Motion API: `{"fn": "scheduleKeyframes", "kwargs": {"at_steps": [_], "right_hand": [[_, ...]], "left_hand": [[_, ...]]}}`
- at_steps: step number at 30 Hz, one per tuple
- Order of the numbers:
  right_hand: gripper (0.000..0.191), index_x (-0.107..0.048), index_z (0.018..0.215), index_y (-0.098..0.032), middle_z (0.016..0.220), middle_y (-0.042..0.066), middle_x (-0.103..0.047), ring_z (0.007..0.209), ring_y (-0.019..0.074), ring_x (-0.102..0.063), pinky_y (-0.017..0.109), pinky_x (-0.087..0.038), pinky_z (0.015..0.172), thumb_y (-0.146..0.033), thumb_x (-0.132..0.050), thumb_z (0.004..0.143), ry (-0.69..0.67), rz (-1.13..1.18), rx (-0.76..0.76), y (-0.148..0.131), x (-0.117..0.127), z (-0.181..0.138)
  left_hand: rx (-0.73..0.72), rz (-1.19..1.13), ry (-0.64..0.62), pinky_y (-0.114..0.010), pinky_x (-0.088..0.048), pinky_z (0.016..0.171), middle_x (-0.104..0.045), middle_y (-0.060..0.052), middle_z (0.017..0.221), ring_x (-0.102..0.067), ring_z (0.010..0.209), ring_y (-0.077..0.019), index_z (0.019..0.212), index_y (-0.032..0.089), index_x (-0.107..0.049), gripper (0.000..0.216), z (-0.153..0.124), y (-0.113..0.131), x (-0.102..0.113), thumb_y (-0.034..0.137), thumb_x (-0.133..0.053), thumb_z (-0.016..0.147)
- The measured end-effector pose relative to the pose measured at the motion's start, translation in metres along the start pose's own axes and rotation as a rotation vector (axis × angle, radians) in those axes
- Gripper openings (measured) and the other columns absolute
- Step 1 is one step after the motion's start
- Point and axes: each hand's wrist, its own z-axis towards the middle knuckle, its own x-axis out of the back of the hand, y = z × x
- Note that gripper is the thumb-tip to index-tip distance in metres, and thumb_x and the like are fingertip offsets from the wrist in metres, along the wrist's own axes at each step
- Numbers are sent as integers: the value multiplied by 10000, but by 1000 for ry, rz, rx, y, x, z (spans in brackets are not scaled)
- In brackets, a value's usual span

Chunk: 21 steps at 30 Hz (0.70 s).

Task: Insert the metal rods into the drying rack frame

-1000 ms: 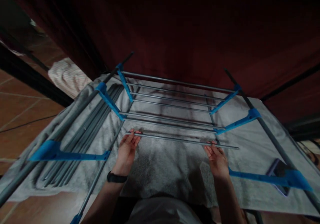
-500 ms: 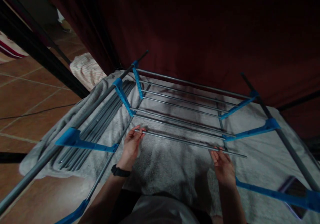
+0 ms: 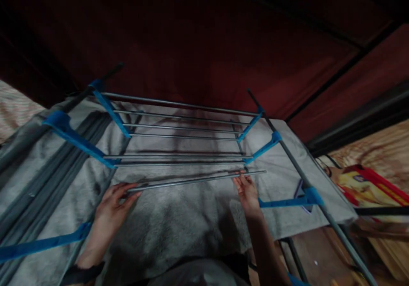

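Note:
My left hand (image 3: pixel 111 205) pinches the left end of a loose grey metal rod (image 3: pixel 191 180), and my right hand (image 3: pixel 246 190) grips it near its right end. The rod lies level just in front of a partly built rack (image 3: pixel 179 126) made of grey rods and blue plastic brackets. Several rods sit fixed between the blue brackets (image 3: pixel 260 149) beyond my hands. Under everything lies a grey towel (image 3: pixel 179 222).
Spare grey rods (image 3: pixel 41 179) lie in a bundle on the towel at the left. A dark red curtain (image 3: pixel 198 43) hangs behind the rack. A small dark object (image 3: pixel 302 190) rests on the towel at the right. Colourful printed fabric (image 3: pixel 370 186) lies at far right.
The view has swung to the right. My hands still hold the rod, whose left end has dropped toward me so it now tilts slightly.

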Motion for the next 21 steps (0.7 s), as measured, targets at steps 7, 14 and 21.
{"fn": "scheduleKeyframes", "kwargs": {"at_steps": [7,14,21], "right_hand": [[358,-718,899,-261,853,-48,-765,773,125,-735,297,-648,830,-380,-974,679,-50,23,4,-2,-17,-13],[371,-695,885,-260,795,-75,-719,740,108,-717,267,-640,787,-402,-974,687,-71,25,5,-3,-21,-20],[343,-682,836,-259,733,-83,-713,645,101,-689,256,-644,720,-387,-963,685,-50,18,0,-5,-23,-20]], "left_hand": [[-417,353,-177,-601,-268,1246,-802,-63,928,-661,1012,-389,871,357,-823,326,-4,-20,0,645,-684,806],[1,27,-235,-370,-454,1124,-800,-37,843,-686,903,-332,758,360,-789,192,-18,9,-26,297,-906,619],[197,-21,-331,-302,-472,1102,-799,-26,879,-721,988,-294,767,339,-800,326,-39,23,-55,36,-840,652]]}}
